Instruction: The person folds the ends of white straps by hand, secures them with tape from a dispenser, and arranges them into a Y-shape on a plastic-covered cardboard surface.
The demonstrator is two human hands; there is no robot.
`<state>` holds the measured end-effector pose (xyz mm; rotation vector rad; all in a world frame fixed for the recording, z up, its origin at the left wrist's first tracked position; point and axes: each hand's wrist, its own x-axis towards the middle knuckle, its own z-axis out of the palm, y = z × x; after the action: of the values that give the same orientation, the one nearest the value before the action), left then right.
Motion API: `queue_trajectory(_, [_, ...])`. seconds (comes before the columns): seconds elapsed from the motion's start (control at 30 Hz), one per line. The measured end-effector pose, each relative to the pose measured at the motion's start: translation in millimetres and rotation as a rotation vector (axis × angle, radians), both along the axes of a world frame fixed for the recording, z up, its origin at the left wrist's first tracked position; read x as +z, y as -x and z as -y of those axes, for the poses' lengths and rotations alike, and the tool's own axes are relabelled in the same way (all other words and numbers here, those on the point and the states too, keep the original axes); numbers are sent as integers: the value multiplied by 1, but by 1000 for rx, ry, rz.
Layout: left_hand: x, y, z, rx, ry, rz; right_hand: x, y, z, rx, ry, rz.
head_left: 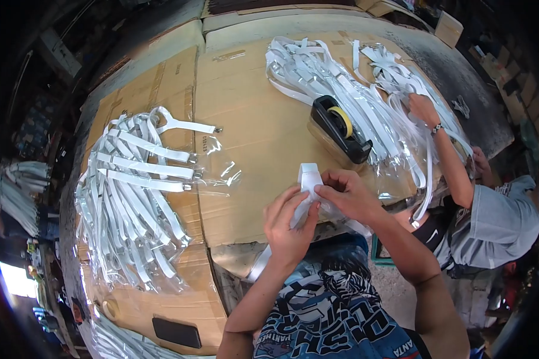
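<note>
In front of my chest, both hands hold a folded white lanyard (309, 175). My left hand (288, 226) has its fingers closed round the strap's lower left side. The thumb and fingertips of my right hand (352, 194) pinch the same strap from the right. Part of the strap and some clear plastic hang below my hands, partly hidden by them. A black tape dispenser (341, 130) with a yellow-cored roll stands just beyond my right hand. Past it lies a pile of white lanyards (335, 78), some in clear plastic.
Bagged white lanyards with metal clips form a pile (141, 203) on the cardboard (239, 107) at left. A black phone (176, 332) lies near front left. On the right, a co-worker's hand (423, 109) reaches into the lanyards; that person's grey sleeve (502, 218) is close by.
</note>
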<state>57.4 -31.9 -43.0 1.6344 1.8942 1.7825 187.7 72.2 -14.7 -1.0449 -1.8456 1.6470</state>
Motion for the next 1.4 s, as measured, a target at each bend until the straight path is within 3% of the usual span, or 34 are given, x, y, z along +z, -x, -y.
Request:
queue_trajectory(0.1, [-3, 1, 2, 45, 10, -70, -11, 0, 1, -25, -253, 55])
queue_trajectory(0.23, [-8, -2, 4, 140, -32, -164, -13, 11, 10, -110, 63, -126])
queue_trajectory(0.43, [-3, -2, 12, 162, -23, -159, -22, 20, 6, -18, 190, -233])
queue_trajectory(0.8, [-1, 2, 1, 209, -49, -238, -31, 23, -1, -132, 89, -154])
queue_trajectory(1.13, [-4, 5, -2, 201, 17, 33, -17, 22, -1, 42, 211, -212])
queue_trajectory(1.4, [-15, -1, -6, 273, -5, -40, -19, 24, -2, 69, 226, -215])
